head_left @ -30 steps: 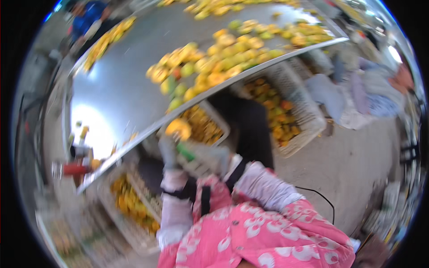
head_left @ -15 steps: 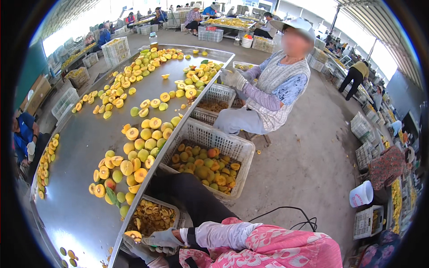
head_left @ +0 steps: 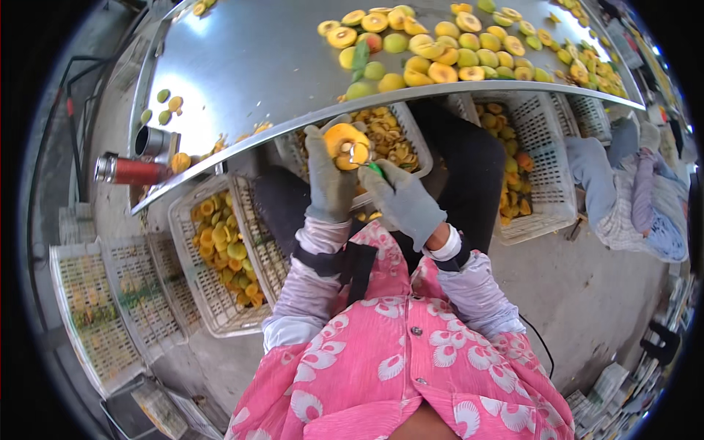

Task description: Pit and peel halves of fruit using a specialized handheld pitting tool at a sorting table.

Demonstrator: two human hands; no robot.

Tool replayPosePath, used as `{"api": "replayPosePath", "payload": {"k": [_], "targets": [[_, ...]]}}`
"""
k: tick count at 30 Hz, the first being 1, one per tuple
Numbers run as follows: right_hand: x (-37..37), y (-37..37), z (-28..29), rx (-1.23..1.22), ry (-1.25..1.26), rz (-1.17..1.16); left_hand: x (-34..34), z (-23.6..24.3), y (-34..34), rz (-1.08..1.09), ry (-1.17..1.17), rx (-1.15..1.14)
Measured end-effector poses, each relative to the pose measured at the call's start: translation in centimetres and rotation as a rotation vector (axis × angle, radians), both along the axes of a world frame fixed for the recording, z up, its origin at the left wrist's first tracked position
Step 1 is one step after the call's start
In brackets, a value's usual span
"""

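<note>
Peach: a yellow-fleshed peach (head_left: pixel 339 138), hollow turned up, held above the scrap tub, just short of the table's near edge.
Left hand: gloved left hand (head_left: pixel 328 183) curled part-way round the peach from its left side, thumb and fingers cupping it; probably held so to steady it and leave the hollow exposed.
Right hand: gloved right hand (head_left: pixel 403 202) closed round a green-handled tool (head_left: pixel 376 169), metal end at the hollow. Whether metal touches flesh, cannot tell. Opposed grips likely give the tool something to press against.
Scrap tub: white plastic tub (head_left: pixel 423 160) between the dark-trousered knees, holding yellow fruit scraps (head_left: pixel 385 132); seemingly set there to catch what drops.
Flanking crates: left crate (head_left: pixel 183 242) and right crate (head_left: pixel 554 198), one outside each knee, both bearing fruit; both seem placed for short reaches.
Table: steel table (head_left: pixel 257 88), raised rim; peach pile (head_left: pixel 469 51) along the near edge, presumably for easy reach.
Edges: rim crosses just beyond the left fingertips; tub wall and knees bound the hands below.
Room: elbows have space over the lap; steel shows between the pile and the red flask (head_left: pixel 136 170) at the left corner. Co-worker's sleeve (head_left: pixel 642 194) well apart, right.
</note>
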State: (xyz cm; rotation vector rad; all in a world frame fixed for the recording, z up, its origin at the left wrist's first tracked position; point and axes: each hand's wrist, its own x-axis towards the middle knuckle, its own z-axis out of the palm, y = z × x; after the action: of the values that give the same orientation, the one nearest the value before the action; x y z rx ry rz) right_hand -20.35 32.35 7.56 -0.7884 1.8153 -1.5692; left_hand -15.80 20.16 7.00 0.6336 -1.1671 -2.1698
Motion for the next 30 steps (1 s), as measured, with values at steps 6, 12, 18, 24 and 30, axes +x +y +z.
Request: {"api": "replayPosePath", "payload": {"k": [6, 12, 18, 24, 30], "targets": [[1.9, 0.0, 0.7, 0.013, -0.209, -0.049, 1.2, 0.5, 1.4, 0.028, 0.016, -0.062], [2.3, -0.5, 0.2, -0.077, -0.354, -0.082, 0.6, 1.1, 2.2, 0.129, 0.039, -0.142], [2.8, -0.9, 0.1, -0.185, -0.484, -0.086, 0.5, 2.9, 2.0, 0.013, -0.033, -0.187], [1.7, 0.4, 1.9, 0.048, -0.889, 0.117, 0.5, 3.6, 1.6, -0.089, -0.167, -0.058], [0.9, 1.4, 2.4, -0.01, -1.127, 0.264, 0.0, 2.2, 1.1, -0.007, -0.222, -0.364]]}}
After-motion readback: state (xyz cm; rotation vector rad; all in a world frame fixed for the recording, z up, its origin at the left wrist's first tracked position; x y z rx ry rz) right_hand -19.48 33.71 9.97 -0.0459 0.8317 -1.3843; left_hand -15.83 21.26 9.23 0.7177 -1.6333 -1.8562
